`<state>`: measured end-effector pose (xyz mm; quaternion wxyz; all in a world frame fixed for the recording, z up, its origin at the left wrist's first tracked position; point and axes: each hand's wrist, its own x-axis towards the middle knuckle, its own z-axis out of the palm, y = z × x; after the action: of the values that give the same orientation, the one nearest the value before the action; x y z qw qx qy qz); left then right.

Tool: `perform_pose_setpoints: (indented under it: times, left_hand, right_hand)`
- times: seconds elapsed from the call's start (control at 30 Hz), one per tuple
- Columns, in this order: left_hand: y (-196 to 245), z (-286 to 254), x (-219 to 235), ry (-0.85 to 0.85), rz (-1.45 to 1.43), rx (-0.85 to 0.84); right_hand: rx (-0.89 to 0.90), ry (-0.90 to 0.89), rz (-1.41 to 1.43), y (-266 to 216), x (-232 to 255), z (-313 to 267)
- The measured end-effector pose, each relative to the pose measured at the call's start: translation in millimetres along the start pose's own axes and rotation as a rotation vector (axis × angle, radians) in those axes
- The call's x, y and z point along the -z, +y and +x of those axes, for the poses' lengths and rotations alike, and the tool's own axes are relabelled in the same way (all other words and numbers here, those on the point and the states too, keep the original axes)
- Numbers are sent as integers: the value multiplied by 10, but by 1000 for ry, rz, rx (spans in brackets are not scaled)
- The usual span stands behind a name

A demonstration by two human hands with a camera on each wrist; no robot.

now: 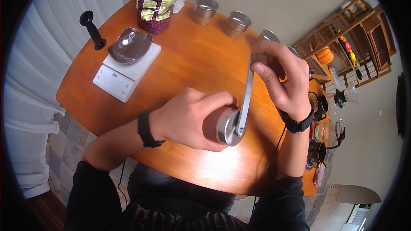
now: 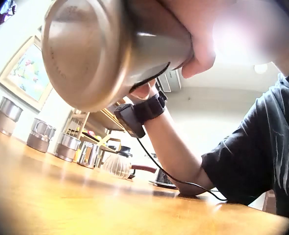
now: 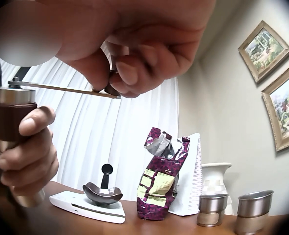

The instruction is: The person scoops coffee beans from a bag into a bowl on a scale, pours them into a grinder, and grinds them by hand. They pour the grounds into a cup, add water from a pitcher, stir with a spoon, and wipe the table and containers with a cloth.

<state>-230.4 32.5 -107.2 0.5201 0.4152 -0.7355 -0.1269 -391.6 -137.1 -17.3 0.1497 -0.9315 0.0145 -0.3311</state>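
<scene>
A hand coffee grinder (image 1: 230, 127) with a steel top and a dark red-brown band is tilted over the near part of the table. My left hand (image 1: 182, 115) wraps round its body, fingers curled about the band. From the lid runs a flat metal crank arm (image 1: 247, 92), out to its small dark knob (image 3: 116, 84). That knob is pinched between the thumb and fingers of my right hand (image 1: 284, 77). The left wrist view shows the grinder's round metal base (image 2: 80, 54) from below, raised above the tabletop.
On the wooden table (image 1: 192, 60), a white scale (image 1: 113, 81) bears a dark, shiny dish (image 1: 128, 53). Beside it stands a black scoop-like tool (image 1: 90, 28). A purple bag (image 1: 156, 17) and several metal cups (image 1: 205, 10) line the back; dark mugs (image 1: 317, 152) stand right.
</scene>
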Motion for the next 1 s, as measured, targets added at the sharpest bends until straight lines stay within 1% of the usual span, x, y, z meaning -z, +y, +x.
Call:
perform_pose_setpoints:
  times: [0.03, 0.07, 0.17, 0.3, 0.5, 0.53, 0.63, 0.73, 0.83, 0.87, 1.0]
  left_hand:
    - [-3, 0, 12, 18, -18, -4]
    - [17, -4, 34, 13, -32, 44]
    - [-4, 4, 41, 60, -99, 63]
    - [-1, 4, 71, 39, -118, 103]
    - [79, 42, 166, 100, -158, 232]
    - [84, 42, 175, 111, -214, 260]
    - [46, 31, 147, 103, -143, 213]
    - [32, 34, 161, 119, -144, 211]
    - [44, 60, 187, 219, -300, 356]
    - [56, 71, 216, 223, -391, 413]
    - [10, 74, 210, 235, -362, 371]
  right_hand:
    - [-20, 2, -1, 17, -6, -4]
    - [-15, -5, -22, 48, -9, -9]
    - [-9, -19, -74, 106, 9, -19]
    - [-22, -31, -104, 78, 20, -11]
    - [-50, -62, -149, 63, 82, -27]
    - [-55, -72, -163, 58, 88, -26]
    - [3, -52, -205, 82, 71, -28]
    - [9, -43, -212, 65, 78, -27]
    - [12, -70, -245, 48, 139, -39]
    - [18, -70, -251, 45, 146, -41]
    - [29, -71, -262, 41, 151, -43]
